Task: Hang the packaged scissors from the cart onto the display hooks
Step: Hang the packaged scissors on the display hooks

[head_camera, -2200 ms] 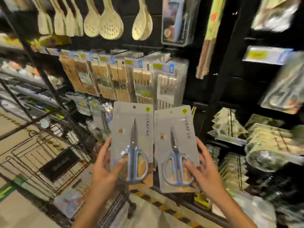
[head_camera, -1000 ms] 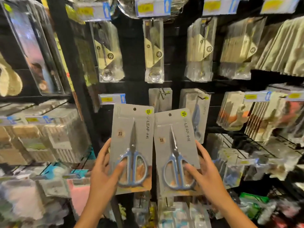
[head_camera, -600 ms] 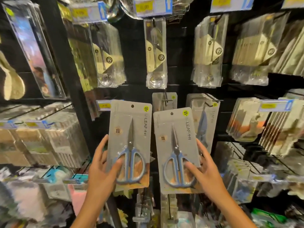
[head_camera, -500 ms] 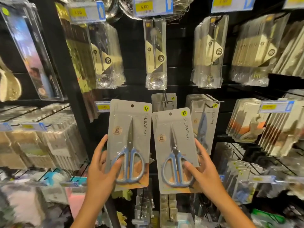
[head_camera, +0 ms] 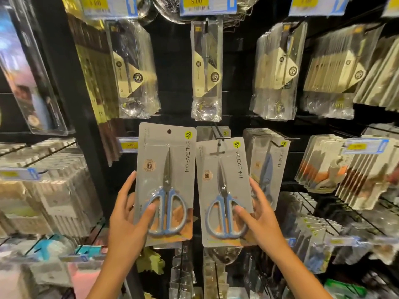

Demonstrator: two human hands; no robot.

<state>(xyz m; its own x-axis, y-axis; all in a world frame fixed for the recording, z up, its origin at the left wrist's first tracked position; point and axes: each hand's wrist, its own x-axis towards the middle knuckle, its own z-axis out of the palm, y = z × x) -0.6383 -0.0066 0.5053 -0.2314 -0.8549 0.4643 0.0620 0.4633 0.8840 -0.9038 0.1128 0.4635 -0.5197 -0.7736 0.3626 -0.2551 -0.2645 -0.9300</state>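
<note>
I hold two grey packs of blue-handled scissors upright before a black display wall. My left hand [head_camera: 127, 214] grips the left scissors pack [head_camera: 165, 169] at its lower left edge, thumb across the front. My right hand [head_camera: 257, 214] grips the right scissors pack [head_camera: 222, 180] at its lower right edge. The right pack's top lies in front of a black display hook [head_camera: 218, 134] that carries one identical pack behind it. A fuller hook of scissors packs [head_camera: 267, 160] hangs just to the right.
Clear packs of spoons [head_camera: 206, 70] and other cutlery hang in the row above, under yellow price tags [head_camera: 196, 1]. More packaged goods crowd the hooks at right [head_camera: 345, 169] and the shelves at left [head_camera: 43, 186]. A black upright post [head_camera: 71, 104] divides the display.
The view swung from the cart and chopstick racks to the scissors section. Both packs have risen and moved closer to the wall, the right pack now overlapping the hook.
</note>
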